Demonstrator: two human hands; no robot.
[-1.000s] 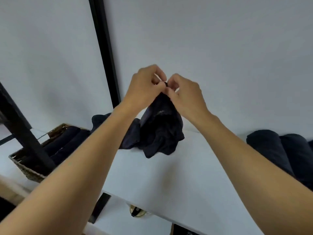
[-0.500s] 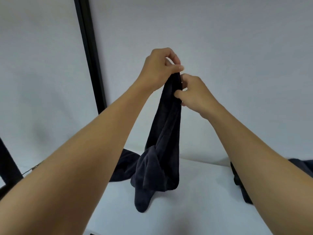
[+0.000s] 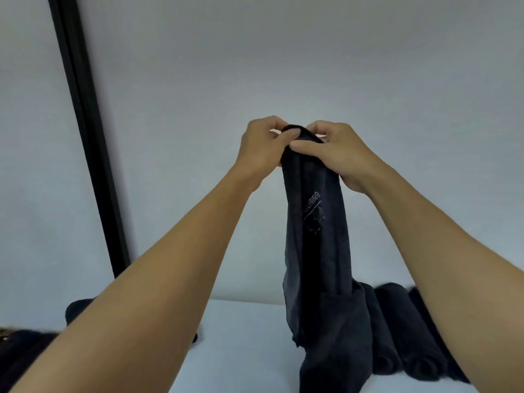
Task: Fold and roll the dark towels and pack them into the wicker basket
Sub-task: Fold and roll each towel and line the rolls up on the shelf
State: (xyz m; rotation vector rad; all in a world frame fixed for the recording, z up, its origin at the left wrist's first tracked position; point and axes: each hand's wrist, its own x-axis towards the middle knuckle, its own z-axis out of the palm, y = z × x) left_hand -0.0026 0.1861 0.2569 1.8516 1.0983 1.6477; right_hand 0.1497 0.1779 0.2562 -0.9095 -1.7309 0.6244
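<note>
Pinched between thumb [image 3: 286,134] and curled fingers of left hand [image 3: 261,148]: bunched top edge of one dark towel [image 3: 317,251]. Gripped same edge just beside it with right hand [image 3: 337,151], thumb laid across the fabric, other fingers curled behind. Held both hands close together, well above white table [image 3: 246,336]. Hung from the two grips as a narrow bundle, straight down. Lost its lower end at the bottom frame edge, so could not tell whether it touched the table. Noted one pale stitched logo [image 3: 313,211] on the near face; lettering too small to read.

Counted: hands 2; held towel 1; rolled towels [image 3: 416,344] 3 in view, laid side by side on the table just behind and right of the hanging one. Could not confirm that total, rightmost roll being cut by the right forearm. Saw one heap of dark cloth [image 3: 78,309] at back left, mostly hidden behind the left forearm. Caught only a sliver of wicker basket [image 3: 3,334] at the left edge, dark fabric inside, contents not countable. Recorded one black post [image 3: 85,137] against grey wall [image 3: 283,66].
</note>
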